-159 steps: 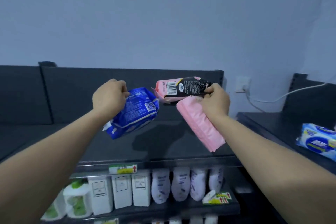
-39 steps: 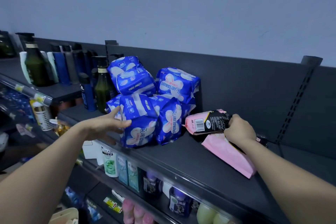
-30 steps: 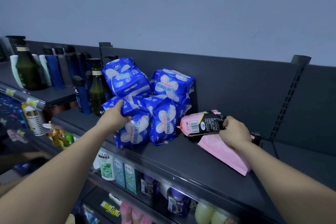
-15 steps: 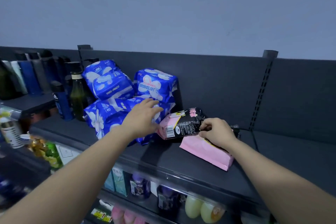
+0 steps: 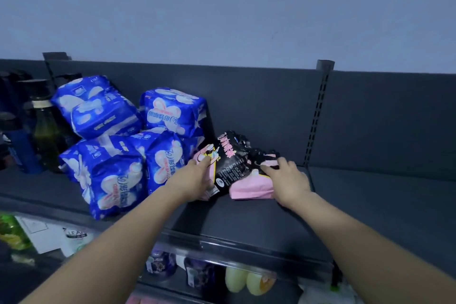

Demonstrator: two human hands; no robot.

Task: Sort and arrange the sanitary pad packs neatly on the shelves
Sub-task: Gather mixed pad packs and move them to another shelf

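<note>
Left hand [image 5: 197, 179] now off blue packs [image 5: 116, 153], across to black-and-pink pack [image 5: 230, 168]. Top shelf [image 5: 246, 219] carries blue pile at left, black-and-pink pack just beside it, plain pink pack [image 5: 251, 186] under right hand [image 5: 290, 180]. Both grips closed on black-and-pink pack, one at each end. Left thumb hidden; bottles [image 5: 44, 136] far left dim, cut off.

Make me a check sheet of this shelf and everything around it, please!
Surface: dark shelf.
Job's things: blue packs heaped left; black pack next to them; pink pack lying at its right.
Clutter: bottles far left.
Hands: left hand touches the black pack's pink end, grip hidden; right hand curls on its other end.
Cables: nothing seen.
Surroundings: plain wall; more bottles below.
</note>
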